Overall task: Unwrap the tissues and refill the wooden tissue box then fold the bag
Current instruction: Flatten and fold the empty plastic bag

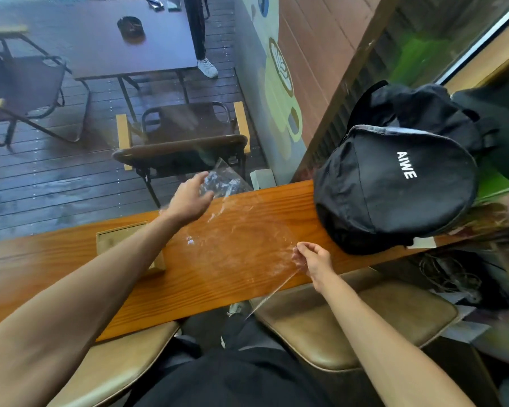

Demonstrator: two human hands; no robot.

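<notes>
A clear plastic bag (241, 239) lies spread over the orange wooden counter (276, 207), its far corner lifted past the counter's back edge. My left hand (188, 201) grips the crumpled far end of the bag. My right hand (312, 258) pinches the bag's near right edge, and a stretched strip of plastic runs down off the counter's front. The wooden tissue box (121, 235) sits at the left on the counter, mostly hidden under my left forearm. No tissues are visible.
A black backpack marked AIWE (394, 183) rests on the counter's right end. Two tan padded stools (350, 321) stand below the counter. Beyond the glass are a folding chair (182, 133), a dark table (106, 39) and a standing person's leg (200, 39).
</notes>
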